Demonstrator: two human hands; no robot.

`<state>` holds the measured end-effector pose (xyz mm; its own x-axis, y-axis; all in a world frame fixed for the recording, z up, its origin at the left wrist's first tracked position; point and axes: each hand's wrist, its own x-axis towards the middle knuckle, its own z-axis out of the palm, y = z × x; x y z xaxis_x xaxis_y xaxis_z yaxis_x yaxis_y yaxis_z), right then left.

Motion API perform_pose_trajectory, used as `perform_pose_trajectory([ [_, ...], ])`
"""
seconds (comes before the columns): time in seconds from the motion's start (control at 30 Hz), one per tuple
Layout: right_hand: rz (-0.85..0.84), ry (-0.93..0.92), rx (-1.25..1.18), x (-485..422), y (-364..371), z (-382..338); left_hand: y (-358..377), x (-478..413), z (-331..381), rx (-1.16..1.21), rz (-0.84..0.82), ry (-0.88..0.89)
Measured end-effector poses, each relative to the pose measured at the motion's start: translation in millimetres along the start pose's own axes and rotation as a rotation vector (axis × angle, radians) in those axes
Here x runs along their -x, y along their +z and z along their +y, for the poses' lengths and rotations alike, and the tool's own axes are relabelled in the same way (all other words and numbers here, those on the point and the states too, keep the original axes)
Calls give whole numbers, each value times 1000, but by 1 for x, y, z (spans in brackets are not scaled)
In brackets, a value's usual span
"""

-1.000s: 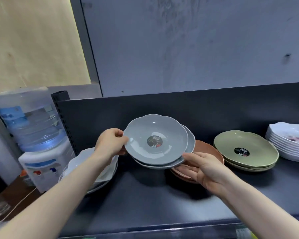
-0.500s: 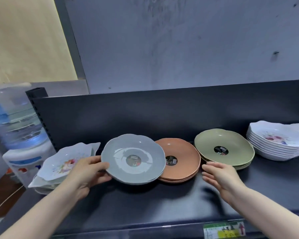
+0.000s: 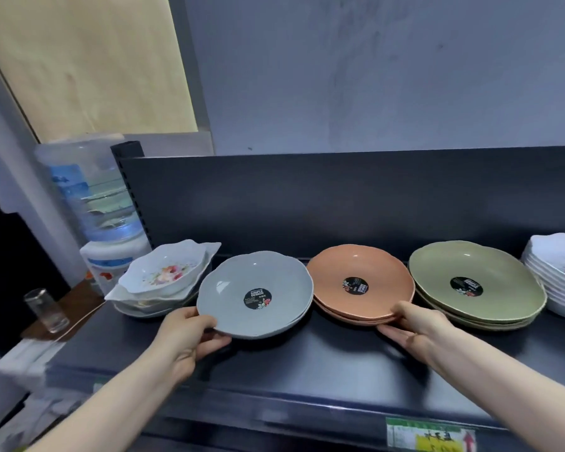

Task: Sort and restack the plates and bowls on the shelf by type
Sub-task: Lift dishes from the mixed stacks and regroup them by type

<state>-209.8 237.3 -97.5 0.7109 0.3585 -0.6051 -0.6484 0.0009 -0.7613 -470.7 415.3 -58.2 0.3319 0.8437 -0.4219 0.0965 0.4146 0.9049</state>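
The dark shelf (image 3: 307, 360) holds mostly sorted stacks: the left hand (image 3: 190, 337) grips the grey plates (image 3: 255, 288) left of the orange plates (image 3: 359, 272), which the right hand (image 3: 415, 327) grips; the floral dishes (image 3: 163, 278) farther left look unsorted.

One camera sits on the person's head and looks forward and down over the dark metal shelf (image 3: 323, 363), toward its dark back panel (image 3: 340, 197) and the grey wall (image 3: 372, 76). It is near. Both forearms enter from the bottom corners, and the left hand (image 3: 190, 334) grips the stack of grey scalloped plates (image 3: 235, 288) in mid-frame, the right hand (image 3: 411, 327) the stack of orange round plates (image 3: 359, 272). The wide lens takes in a white water dispenser (image 3: 108, 223) at the left and cuts off a stack of white flowered bowls (image 3: 555, 288) at the right edge.
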Motion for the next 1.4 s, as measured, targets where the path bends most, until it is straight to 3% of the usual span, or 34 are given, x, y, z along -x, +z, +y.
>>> perform_pose_trajectory([
  [0.27,-55,45,-34,4,-7,-6,31,-13,-14,158,140,-37],
  [0.53,-117,54,-52,11,-12,-11,45,-25,-7,104,131,-62],
  [0.63,-51,-107,-44,12,-17,-5,45,-21,-6,-18,165,-19],
  [0.77,68,-497,166,29,-12,-5,45,-7,-4,-230,146,218],
  [0.97,-127,-741,384,76,62,2,15,-9,36,-470,43,443],
  [1.13,-349,-763,700,90,148,21,-57,-45,88,-656,118,650],
  [1.27,-442,-673,826,90,214,40,-118,-85,112,-838,241,614],
  [1.4,-378,-644,971,80,260,59,-152,-118,114,-1020,237,497],
])
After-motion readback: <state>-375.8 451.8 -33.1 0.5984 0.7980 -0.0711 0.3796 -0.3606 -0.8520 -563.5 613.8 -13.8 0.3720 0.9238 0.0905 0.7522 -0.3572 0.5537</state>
